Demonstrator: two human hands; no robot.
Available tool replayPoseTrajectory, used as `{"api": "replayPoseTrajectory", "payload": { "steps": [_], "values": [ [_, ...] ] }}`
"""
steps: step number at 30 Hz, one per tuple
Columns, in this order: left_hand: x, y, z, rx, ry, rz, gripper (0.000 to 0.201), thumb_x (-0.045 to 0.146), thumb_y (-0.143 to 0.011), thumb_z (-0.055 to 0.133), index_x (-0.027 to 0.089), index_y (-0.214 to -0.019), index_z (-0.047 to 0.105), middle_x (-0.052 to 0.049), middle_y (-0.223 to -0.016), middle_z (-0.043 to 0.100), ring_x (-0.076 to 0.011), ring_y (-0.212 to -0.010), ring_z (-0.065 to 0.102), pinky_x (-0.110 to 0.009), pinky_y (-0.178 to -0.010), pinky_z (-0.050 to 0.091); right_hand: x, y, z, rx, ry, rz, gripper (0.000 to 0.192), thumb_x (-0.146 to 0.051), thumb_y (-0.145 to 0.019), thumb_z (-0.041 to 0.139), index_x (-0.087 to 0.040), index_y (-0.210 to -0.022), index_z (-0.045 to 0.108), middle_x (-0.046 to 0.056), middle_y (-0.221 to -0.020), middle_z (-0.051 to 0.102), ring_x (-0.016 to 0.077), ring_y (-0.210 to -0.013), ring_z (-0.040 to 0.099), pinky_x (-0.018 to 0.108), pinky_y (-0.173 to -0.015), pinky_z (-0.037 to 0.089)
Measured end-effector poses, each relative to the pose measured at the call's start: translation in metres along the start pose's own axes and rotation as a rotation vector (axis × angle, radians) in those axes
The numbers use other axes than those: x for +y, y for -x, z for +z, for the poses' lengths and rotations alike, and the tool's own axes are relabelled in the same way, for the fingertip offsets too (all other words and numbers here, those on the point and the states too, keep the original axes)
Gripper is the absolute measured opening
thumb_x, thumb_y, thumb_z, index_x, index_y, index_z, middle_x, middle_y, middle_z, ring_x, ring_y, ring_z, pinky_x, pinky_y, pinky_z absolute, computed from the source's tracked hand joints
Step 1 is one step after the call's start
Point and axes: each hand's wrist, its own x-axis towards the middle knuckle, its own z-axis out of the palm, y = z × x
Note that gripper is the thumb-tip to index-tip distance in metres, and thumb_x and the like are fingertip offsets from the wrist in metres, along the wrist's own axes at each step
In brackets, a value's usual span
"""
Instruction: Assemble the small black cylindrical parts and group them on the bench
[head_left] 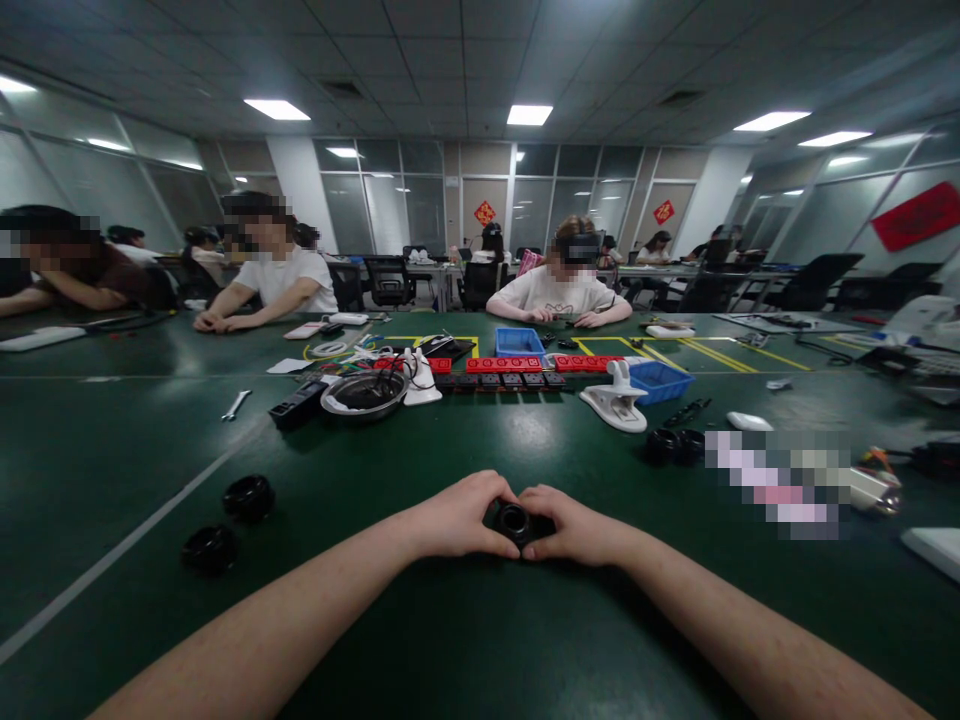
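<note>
My left hand [459, 517] and right hand [571, 527] close together around a black ring part [514, 521] (bore facing up), well nearer than the metal bowl [364, 393] on the green table [465, 640].

A long dark green worktop [480, 640] fills the foreground, crossed by a pale painted line [127, 545] on the left and yellow tape lines [712, 352] farther back. The ceiling [450, 50] is a grey tile grid with bright rectangular light panels [529, 114]. Glass partition walls [390, 205] run along the back and both sides, split by a white column [302, 190]. Red paper decorations [484, 212] hang on the glass, and a red banner [916, 216] at the right. Black office chairs [814, 280] stand by the far tables.
</note>
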Motion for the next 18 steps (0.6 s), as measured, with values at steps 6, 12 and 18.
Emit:
{"api": "replayPoseTrajectory", "payload": {
  "steps": [6,12,18],
  "values": [
    [0.002,0.001,0.002,-0.002,0.015,-0.07,0.041,0.045,-0.057,0.064,0.02,-0.088,0.052,-0.001,-0.088,0.048,-0.0161,-0.079,0.048,-0.024,-0.064,0.037,0.001,-0.001,0.0,0.009,0.031,0.017,0.035,-0.033,-0.062,0.065,-0.016,-0.09,0.056,0.002,-0.083,0.052,0.017,-0.079,0.045,0.027,-0.07,0.035],
    [0.015,0.003,0.007,0.057,-0.002,-0.167,0.045,0.049,-0.054,0.064,0.02,-0.087,0.052,-0.001,-0.087,0.049,-0.0173,-0.078,0.048,-0.024,-0.061,0.037,-0.002,-0.002,0.006,0.083,0.134,0.159,0.042,-0.044,-0.049,0.07,-0.015,-0.076,0.053,0.0,-0.075,0.051,0.0152,-0.069,0.045,0.022,-0.057,0.033],
    [0.013,0.001,0.015,0.169,-0.067,-0.287,0.04,0.045,-0.057,0.062,0.019,-0.085,0.051,-0.002,-0.084,0.049,-0.0177,-0.074,0.048,-0.025,-0.058,0.037,-0.014,-0.004,0.028,0.295,0.451,0.315,0.048,-0.063,-0.058,0.052,-0.016,-0.068,0.052,0.005,-0.068,0.053,0.0188,-0.066,0.047,0.029,-0.059,0.032]
  ]
}}
